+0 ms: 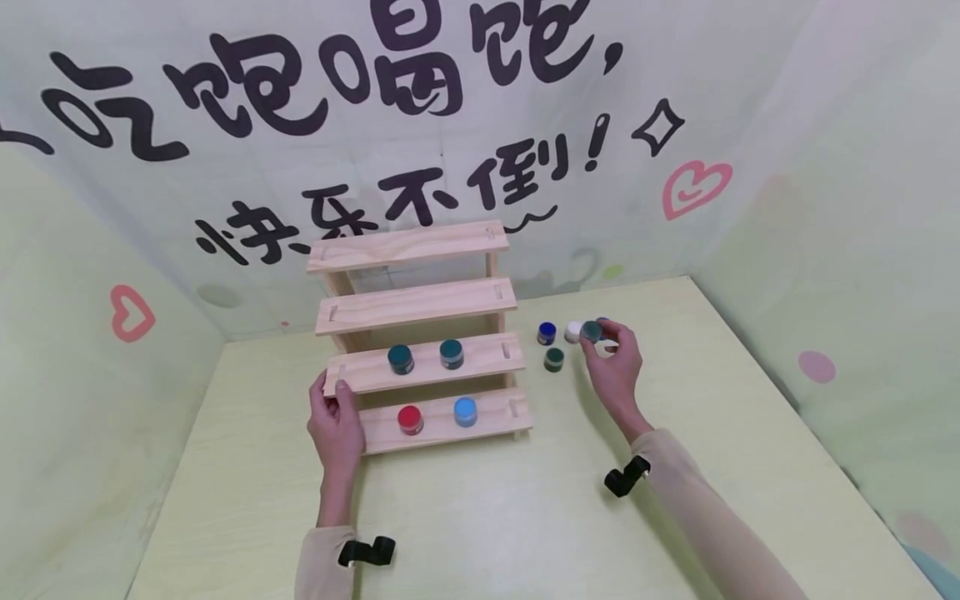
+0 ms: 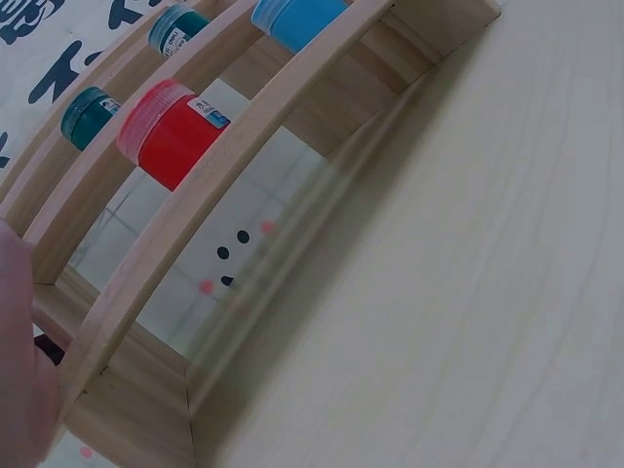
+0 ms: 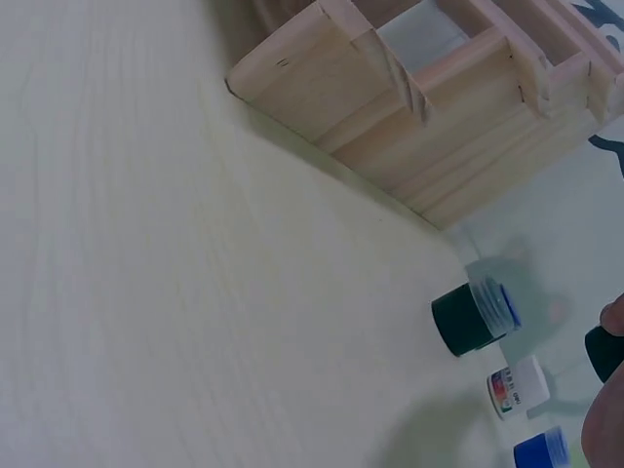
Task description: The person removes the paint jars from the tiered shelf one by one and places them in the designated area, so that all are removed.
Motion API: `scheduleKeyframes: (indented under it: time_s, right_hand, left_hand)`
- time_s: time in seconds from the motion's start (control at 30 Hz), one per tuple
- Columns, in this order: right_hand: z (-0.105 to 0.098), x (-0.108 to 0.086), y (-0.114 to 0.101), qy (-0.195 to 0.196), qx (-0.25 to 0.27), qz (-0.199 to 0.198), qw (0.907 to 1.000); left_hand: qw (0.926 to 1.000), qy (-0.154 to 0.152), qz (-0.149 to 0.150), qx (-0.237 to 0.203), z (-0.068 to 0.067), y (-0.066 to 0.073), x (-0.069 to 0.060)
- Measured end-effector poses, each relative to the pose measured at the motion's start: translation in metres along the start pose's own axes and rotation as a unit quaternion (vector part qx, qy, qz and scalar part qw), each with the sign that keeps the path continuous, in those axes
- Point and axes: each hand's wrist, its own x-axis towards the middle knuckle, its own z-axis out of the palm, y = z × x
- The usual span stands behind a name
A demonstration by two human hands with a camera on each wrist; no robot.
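Note:
My right hand (image 1: 617,367) pinches a dark green jar (image 1: 591,332) above the small group of jars right of the wooden rack (image 1: 420,312). In the right wrist view that jar (image 3: 605,353) shows partly at the right edge between fingertips. My left hand (image 1: 335,429) grips the left end of the rack's second shelf from the bottom, thumb on top. Two teal jars (image 1: 401,359) (image 1: 452,353) stand on that shelf. A red jar (image 1: 410,419) and a light blue jar (image 1: 466,411) stand on the lowest shelf. The left wrist view shows the red jar (image 2: 175,132) close up.
On the table (image 1: 480,517) right of the rack stand a dark blue jar (image 1: 547,333), a white jar (image 1: 573,332) and a green jar (image 1: 553,359); another blue-lidded one is partly behind my right fingers. A printed cloth (image 1: 375,167) hangs behind the rack.

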Motion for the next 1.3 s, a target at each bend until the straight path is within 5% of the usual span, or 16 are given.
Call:
scheduleKeyframes:
  time_s: [0.6, 1.3]
  right_hand:
    - [0.002, -0.018, 0.026, -0.075, -0.057, 0.093, 0.9912]
    - [0.004, -0.016, 0.034, -0.092, -0.08, 0.085, 0.9889]
  left_hand:
    - [0.9999, 0.003, 0.005, -0.009, -0.001, 0.0, 0.0]
    - [1.0, 0.002, 0.0, -0.003, -0.002, 0.002, 0.0]
